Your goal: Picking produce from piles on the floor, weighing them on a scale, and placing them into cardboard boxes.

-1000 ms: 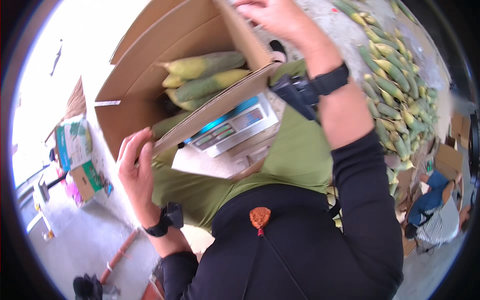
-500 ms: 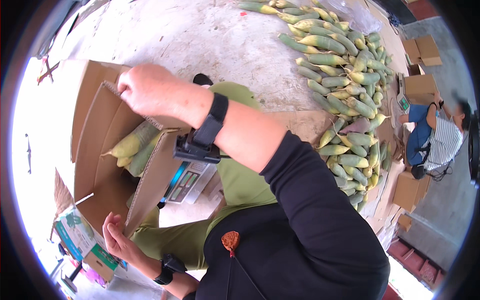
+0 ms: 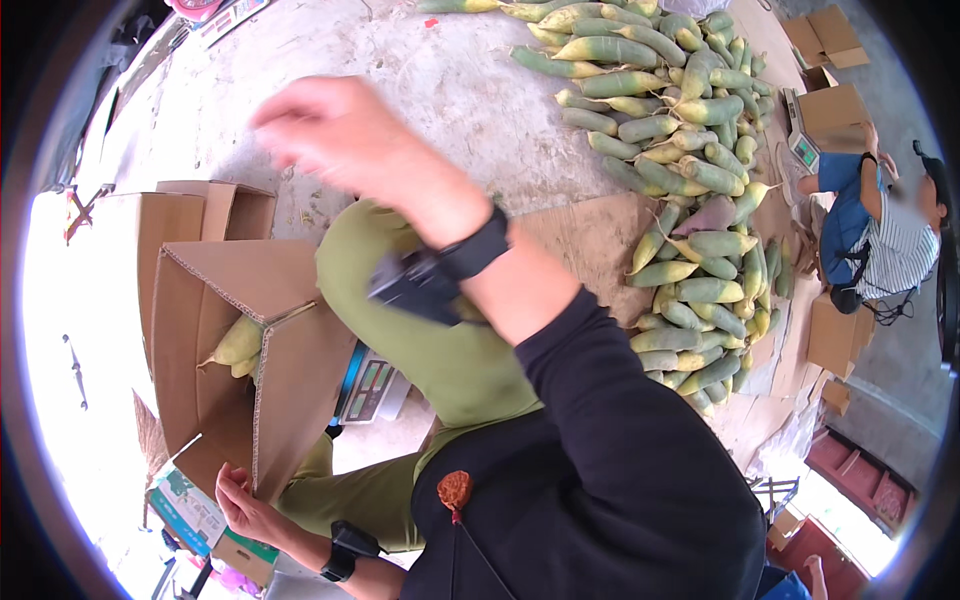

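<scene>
A cardboard box [image 3: 305, 390] stands on the left with its top flaps raised. Inside it lie green-and-yellow radishes [image 3: 238, 345], partly hidden by a flap. My left hand [image 3: 243, 508] is at the box's near corner, its fingers curled against the edge of the cardboard. Away from the box, my right hand [image 3: 325, 130] is in the air above the pale floor, its fingers smeared by motion. Beneath the box, a scale [image 3: 368, 388] with a display shows in part beside my knee.
A large heap of green radishes [image 3: 690, 170] lies on the right, partly on flat cardboard [image 3: 585, 240]. Beyond it a person in a striped top [image 3: 890, 260] sits by another scale [image 3: 803, 148] and several boxes [image 3: 838, 112]. A printed carton [image 3: 190, 505] stands at lower left.
My right hand has let go of the box's far flap and lifted away, up and to the right. The far flap has folded over part of the radishes. My left hand stays at the near corner.
</scene>
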The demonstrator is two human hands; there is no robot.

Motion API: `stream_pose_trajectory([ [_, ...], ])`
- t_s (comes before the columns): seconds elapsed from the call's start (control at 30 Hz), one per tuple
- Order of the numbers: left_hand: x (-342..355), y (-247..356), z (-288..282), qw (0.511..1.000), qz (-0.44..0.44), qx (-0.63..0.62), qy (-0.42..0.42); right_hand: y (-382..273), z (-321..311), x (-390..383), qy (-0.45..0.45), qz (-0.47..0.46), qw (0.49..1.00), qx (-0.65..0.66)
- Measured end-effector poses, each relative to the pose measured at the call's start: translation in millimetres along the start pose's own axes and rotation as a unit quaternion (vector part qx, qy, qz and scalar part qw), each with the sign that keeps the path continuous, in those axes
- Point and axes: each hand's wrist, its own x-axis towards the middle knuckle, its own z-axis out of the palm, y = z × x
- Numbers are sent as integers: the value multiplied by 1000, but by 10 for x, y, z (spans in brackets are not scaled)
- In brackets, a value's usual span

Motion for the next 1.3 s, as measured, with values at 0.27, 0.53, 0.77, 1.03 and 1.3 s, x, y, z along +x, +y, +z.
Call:
stream_pose_trajectory([
  [0.27,-18,88,1,999,12,35,11,1994,-2294,-1578,221,297,864,-342],
  [0.53,-14,59,46,998,10,66,8,2667,-3599,-4033,307,562,639,-426],
  [0.77,18,8,42,998,6,60,-3,2096,-3307,-3785,486,596,635,-77],
  [1.03,4,6,14,998,-7,58,10,2184,-3146,-3672,620,489,598,-135],
  [1.3,-23,-47,52,1000,-16,1,-8,1595,-3179,-3263,491,420,705,-293],
])
